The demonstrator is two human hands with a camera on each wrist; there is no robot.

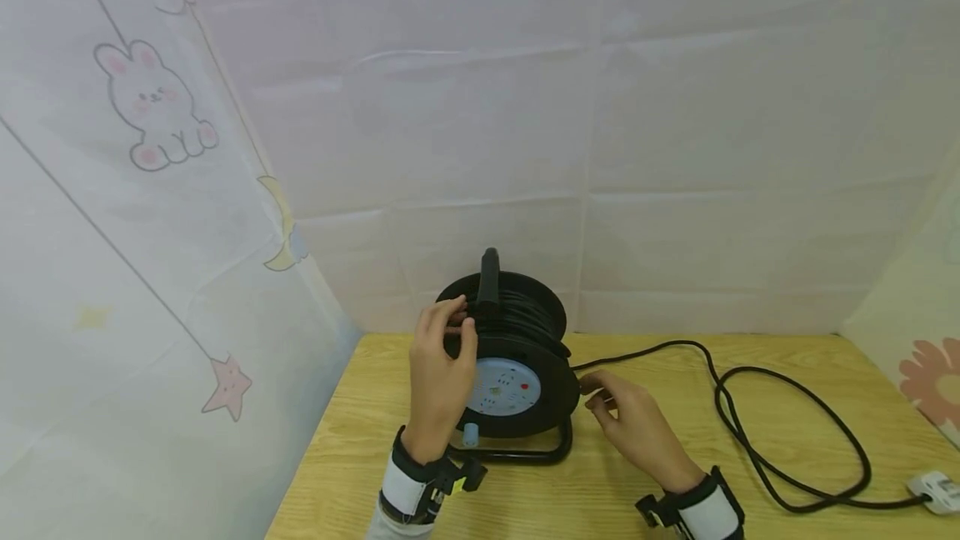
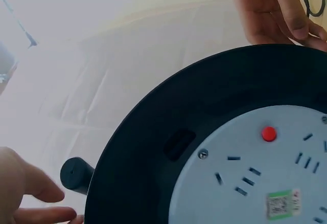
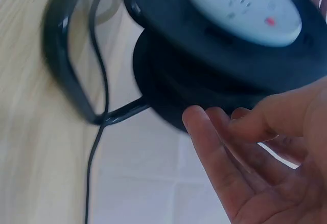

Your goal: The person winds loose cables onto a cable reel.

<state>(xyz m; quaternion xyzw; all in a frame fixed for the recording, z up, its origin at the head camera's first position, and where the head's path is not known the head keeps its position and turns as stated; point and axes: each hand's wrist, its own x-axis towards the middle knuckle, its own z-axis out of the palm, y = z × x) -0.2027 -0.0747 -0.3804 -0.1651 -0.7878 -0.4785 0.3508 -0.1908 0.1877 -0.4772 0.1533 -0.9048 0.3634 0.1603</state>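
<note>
A black cable reel (image 1: pixel 555 386) stands on a tubular frame, its round light-blue socket panel (image 1: pixel 504 387) facing the person. Black cable is wound between its two discs, and a black carrying handle (image 1: pixel 489 282) rises on top. My left hand (image 1: pixel 442 369) is at the reel's upper left, thumb and fingers apart, beside the handle. In the left wrist view a gap shows between the left fingers and the handle end (image 2: pixel 76 175). On the reel's right side, my right hand (image 1: pixel 637 423) has loosely bent fingertips close by the rim; nothing shows between them.
Loose black cable (image 1: pixel 678 343) runs from the reel across the right of the wooden table (image 1: pixel 337 473), loops once and ends in a white plug (image 1: pixel 937 492). A blue knob (image 1: pixel 471 435) sticks out low on the reel. Pale wall sheeting (image 1: pixel 712 257) stands behind and at the sides.
</note>
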